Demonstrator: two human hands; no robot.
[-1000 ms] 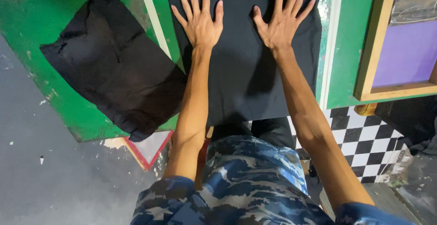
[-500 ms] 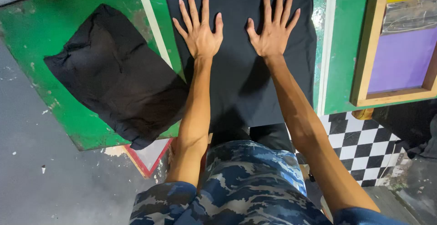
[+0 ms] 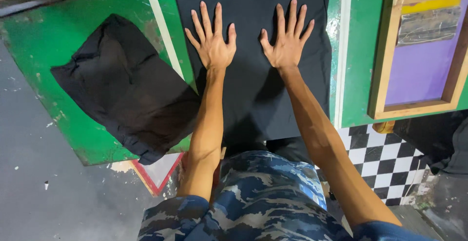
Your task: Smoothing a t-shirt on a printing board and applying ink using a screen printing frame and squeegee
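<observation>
A black T-shirt point(image 3: 253, 94) lies spread flat over a narrow board in front of me, its collar at the top edge of the view. My left hand point(image 3: 213, 41) presses flat on it, fingers spread, holding nothing. My right hand point(image 3: 287, 38) lies flat beside it, also with fingers apart, a short gap between the two thumbs.
A second, folded black garment point(image 3: 124, 87) lies on the green table point(image 3: 58, 31) at the left. A wooden-framed screen with purple mesh point(image 3: 421, 63) rests on a green surface point(image 3: 356, 50) at the right. Below are grey floor point(image 3: 58, 202) and black-and-white checkered tiles point(image 3: 390, 168).
Both hands have slid back toward me down the shirt and come closer together, staying flat with fingers spread.
</observation>
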